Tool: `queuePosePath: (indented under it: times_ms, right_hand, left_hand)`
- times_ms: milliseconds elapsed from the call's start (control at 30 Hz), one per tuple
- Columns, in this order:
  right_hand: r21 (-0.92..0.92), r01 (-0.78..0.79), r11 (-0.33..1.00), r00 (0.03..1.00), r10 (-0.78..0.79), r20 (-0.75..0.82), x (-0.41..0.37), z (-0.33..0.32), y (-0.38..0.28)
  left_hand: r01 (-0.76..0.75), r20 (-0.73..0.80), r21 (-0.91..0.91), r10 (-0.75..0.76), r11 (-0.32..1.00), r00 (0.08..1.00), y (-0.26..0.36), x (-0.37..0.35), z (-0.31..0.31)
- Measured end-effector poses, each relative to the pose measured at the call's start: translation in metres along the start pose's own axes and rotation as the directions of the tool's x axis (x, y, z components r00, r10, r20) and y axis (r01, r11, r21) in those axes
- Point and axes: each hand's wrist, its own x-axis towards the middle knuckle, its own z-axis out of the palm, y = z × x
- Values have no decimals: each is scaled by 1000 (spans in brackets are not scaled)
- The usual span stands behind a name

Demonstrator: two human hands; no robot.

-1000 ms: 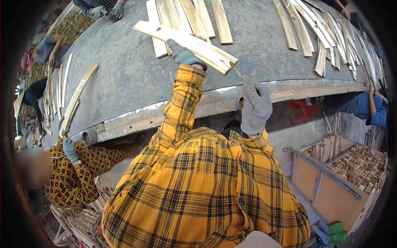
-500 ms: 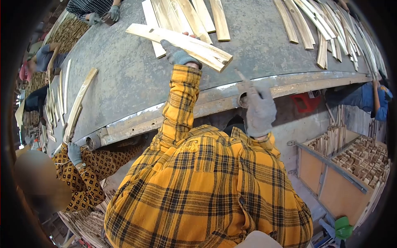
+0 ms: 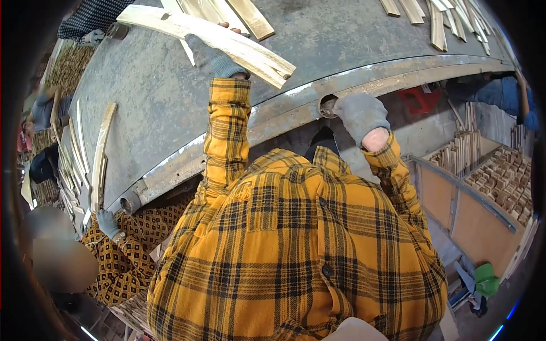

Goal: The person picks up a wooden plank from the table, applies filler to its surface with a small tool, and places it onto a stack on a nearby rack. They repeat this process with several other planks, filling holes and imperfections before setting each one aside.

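My left hand (image 3: 211,58), in a grey glove, grips a long pale wooden board (image 3: 190,27) above the metal table (image 3: 162,91). Fingertips show past the board's far edge, and its right end has a dark notch. At the table's near edge, my right hand (image 3: 362,116), also gloved, is closed at the mouth of a short metal pipe (image 3: 328,106). Whatever its fingers hold is hidden. More boards (image 3: 250,17) lie beyond my left hand.
Wooden strips (image 3: 449,20) lie at the far right, others (image 3: 79,139) at the left. A co-worker's gloved hand (image 3: 107,223) touches a board (image 3: 102,153) at lower left. A crate (image 3: 463,207) of wood pieces stands right, near a red container (image 3: 418,99). Other people are around the table.
My left hand and its board have shifted left and up in view. My right hand has turned towards the pipe mouth; the thin object that stuck out of it no longer shows.
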Motion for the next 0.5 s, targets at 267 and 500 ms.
queuePosePath:
  times_ms: [267,500]
  right_hand:
    - [308,-13,951,993,48,-105,-22,15,11]
    - [811,-168,560,977,203,63,-38,18,20]
  left_hand:
    - [33,-163,40,-26,999,986,-15,12,-29]
    - [25,-253,112,4,993,967,-10,2,1]
